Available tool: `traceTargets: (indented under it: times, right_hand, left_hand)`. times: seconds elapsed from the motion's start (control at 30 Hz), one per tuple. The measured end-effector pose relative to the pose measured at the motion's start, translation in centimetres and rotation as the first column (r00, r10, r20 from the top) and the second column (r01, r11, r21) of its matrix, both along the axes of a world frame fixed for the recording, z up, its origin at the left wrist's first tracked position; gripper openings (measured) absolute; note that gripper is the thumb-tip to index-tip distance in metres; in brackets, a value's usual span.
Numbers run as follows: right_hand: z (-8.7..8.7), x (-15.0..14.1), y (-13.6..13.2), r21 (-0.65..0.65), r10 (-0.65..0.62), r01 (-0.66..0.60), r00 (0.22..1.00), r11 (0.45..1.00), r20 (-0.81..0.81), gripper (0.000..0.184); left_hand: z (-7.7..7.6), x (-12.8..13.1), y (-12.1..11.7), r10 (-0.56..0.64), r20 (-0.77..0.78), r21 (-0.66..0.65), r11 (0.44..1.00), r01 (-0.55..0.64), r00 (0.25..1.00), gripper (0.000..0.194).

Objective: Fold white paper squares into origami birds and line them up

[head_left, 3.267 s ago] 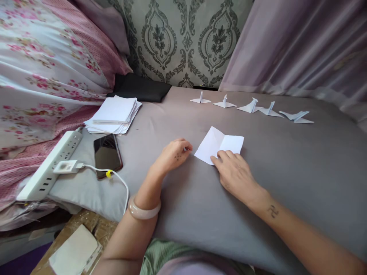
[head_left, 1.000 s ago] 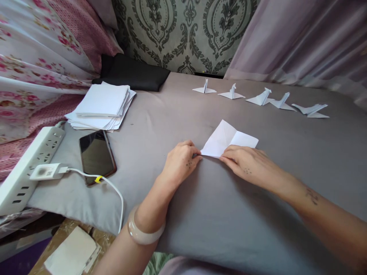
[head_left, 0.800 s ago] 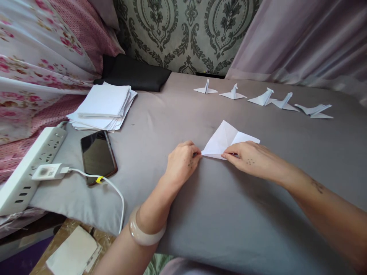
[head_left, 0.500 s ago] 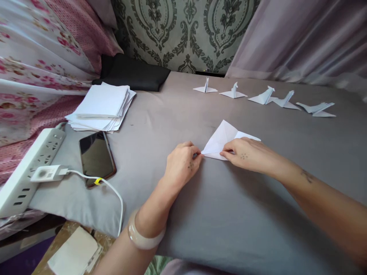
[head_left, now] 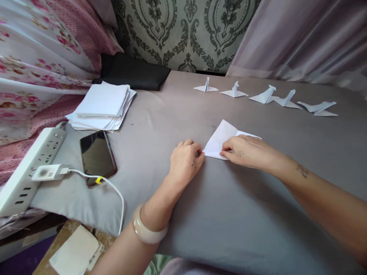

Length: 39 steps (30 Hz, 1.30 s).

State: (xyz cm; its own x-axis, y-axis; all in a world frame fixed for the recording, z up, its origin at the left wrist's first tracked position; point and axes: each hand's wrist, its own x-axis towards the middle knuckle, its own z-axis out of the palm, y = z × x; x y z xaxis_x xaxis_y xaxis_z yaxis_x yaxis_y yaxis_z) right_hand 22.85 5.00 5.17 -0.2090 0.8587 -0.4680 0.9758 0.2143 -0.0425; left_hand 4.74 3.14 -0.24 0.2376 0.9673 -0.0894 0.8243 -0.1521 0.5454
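A partly folded sheet of white paper (head_left: 219, 139) lies on the grey cloth in front of me, one corner pointing away. My left hand (head_left: 187, 160) pinches its left corner between thumb and fingers. The closed fingers of my right hand (head_left: 243, 152) grip the near edge, right of the middle. That hand covers part of the sheet's right side, and the right tip shows just beyond it. Behind the sheet stand several folded paper birds (head_left: 262, 95) in a row.
A stack of white paper (head_left: 101, 101) lies at the left, with a black folded cloth or pouch (head_left: 132, 72) behind it. Nearer are a phone (head_left: 98, 157), a white power strip (head_left: 34, 168) and a charger cable (head_left: 113, 187). More paper (head_left: 75, 250) sits low at the left.
My left wrist and forearm have shifted slightly to the right, while the left fingers stay at the paper's corner. The right hand and the sheet are almost unchanged.
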Motion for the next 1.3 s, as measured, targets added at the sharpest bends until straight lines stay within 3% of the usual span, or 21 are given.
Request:
traceTargets:
  times: [0.23,0.37,0.57,0.67,0.83,1.0,1.13,1.3]
  right_hand:
    - [0.4,-0.9,0.3,-0.019,0.005,-0.003,0.998,1.0,0.058,0.02]
    - [0.3,-0.1,0.6,-0.056,-0.009,0.009,1.0,0.998,-0.001,0.018]
    - [0.3,1.1,0.6,-0.145,0.022,-0.036,0.995,0.989,-0.102,0.025]
    - [0.3,0.7,-0.3,-0.1,0.072,-0.078,0.995,0.992,-0.07,0.024]
    - [-0.4,-0.1,-2.9,0.093,0.145,-0.146,0.989,0.985,0.022,0.019]
    - [-1.7,0.2,-5.5,0.219,0.168,-0.172,0.985,0.96,0.036,0.026]
    - [-1.8,0.8,-5.8,0.225,0.145,-0.134,0.989,0.965,-0.035,0.032]
    - [-1.0,1.2,-4.3,0.133,0.052,-0.031,0.987,0.991,-0.154,0.034]
  left_hand:
    - [-0.7,-0.2,0.4,-0.065,0.0,0.03,0.997,0.065,0.998,0.011]
    - [-1.3,-0.2,0.3,-0.179,0.009,0.1,0.979,0.178,0.984,0.019]
    - [-1.4,-0.2,0.3,-0.203,0.02,0.101,0.974,0.2,0.979,0.028]
    - [-1.2,-0.2,0.3,-0.212,-0.001,0.097,0.973,0.211,0.977,0.029]
    - [-0.9,-0.4,-0.2,-0.247,-0.081,0.138,0.957,0.256,0.966,0.029]
    - [-0.2,-0.6,-0.7,-0.249,-0.114,0.143,0.954,0.264,0.962,0.021]
    - [-0.1,-0.5,-0.8,-0.228,-0.065,0.114,0.965,0.235,0.971,0.019]
    - [-0.4,-0.5,-0.9,-0.187,0.021,0.109,0.977,0.184,0.982,0.021]
